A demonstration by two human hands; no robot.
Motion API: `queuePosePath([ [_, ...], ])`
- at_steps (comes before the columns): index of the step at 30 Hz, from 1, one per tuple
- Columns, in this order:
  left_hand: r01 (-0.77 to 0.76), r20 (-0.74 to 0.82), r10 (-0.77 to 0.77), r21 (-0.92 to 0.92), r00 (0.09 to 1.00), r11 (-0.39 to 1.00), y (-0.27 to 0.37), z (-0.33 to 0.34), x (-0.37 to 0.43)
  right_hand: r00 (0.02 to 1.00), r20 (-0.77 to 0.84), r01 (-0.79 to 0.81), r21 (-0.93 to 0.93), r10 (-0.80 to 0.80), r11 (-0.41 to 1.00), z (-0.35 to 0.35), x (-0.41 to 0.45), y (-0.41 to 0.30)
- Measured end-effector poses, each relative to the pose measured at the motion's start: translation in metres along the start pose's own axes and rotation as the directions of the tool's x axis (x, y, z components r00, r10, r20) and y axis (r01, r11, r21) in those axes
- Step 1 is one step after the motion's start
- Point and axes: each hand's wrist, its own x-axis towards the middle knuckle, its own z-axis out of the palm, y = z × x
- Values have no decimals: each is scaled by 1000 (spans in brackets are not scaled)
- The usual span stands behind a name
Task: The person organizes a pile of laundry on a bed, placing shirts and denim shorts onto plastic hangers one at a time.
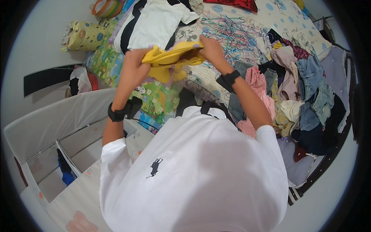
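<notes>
A yellow garment with purple trim (168, 59) is stretched between my two hands, raised above the bed. My left hand (136, 65) grips its left end, and my right hand (211, 50) grips the right end. Part of the cloth hangs down in the middle, and its exact kind cannot be told. Beyond it a white short-sleeved shirt (158, 24) lies spread over black clothing. To the right of the shirt is a tangled heap of coloured clothes hangers (232, 34).
Piled clothes, among them denim shorts (308, 78) and a pink garment (258, 84), cover the right side. A yellow patterned bundle (87, 36) and striped basket (107, 8) stand far left. A fabric-sided wardrobe frame (66, 113) is at left. A red cushion (234, 3) lies at the back.
</notes>
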Motion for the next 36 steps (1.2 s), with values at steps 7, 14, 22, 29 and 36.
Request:
queuePosePath([
  [7, -232, -223, 260, 142, 939, 962, 29, -54, 12, 947, 204, 17, 739, -247, 674, 11, 17, -39],
  [14, 19, -150, 56, 457, 987, 889, -30, -90, 2, 986, -134, 107, 79, -96, 991, -40, 43, -29],
  [22, 222, -87, -212, 597, 973, 771, -115, -67, 11, 970, 237, 100, -172, -57, 980, -46, 85, 0],
  [29, 138, -330, -7, 373, 944, 918, -87, -51, 12, 741, 507, 478, 62, -440, 876, -36, 73, -13],
  [36, -116, -154, 183, 368, 971, 923, -19, -31, 36, 682, 341, 389, 580, -647, 715, -19, 41, -100],
])
